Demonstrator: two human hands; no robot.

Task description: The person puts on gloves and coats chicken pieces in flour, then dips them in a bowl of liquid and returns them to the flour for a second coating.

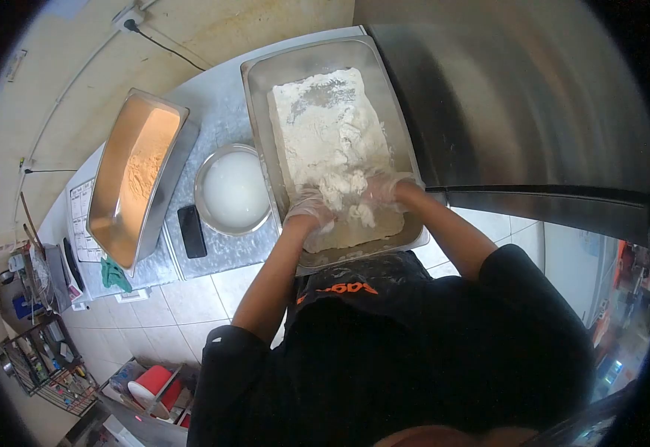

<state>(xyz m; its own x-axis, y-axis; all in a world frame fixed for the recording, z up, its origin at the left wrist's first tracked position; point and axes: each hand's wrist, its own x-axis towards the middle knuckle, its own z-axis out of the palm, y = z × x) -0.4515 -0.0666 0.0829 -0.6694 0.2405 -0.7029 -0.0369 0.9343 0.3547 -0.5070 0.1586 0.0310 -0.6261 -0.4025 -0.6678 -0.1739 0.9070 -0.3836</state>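
Note:
A deep steel pan [256, 104] holds a bed of white flour [303, 138] with lumpy, flour-coated pieces [342, 186] in it; what lies under the coating does not show. My left hand [310, 208], in a clear plastic glove, is down in the pan at the left side of these pieces. Facing it from the right, my gloved right hand [386, 188] is blurred against the same lumps. Flour and motion hide the fingers of both hands, so their grip cannot be made out.
Left of the pan stand a steel bowl of whitish liquid [233, 190], a black phone [192, 232] and a long steel container [105, 201] with orange-tan powder [148, 167]. A green cloth [115, 274] lies at the table edge. A tall steel panel [518, 89] rises close on the right.

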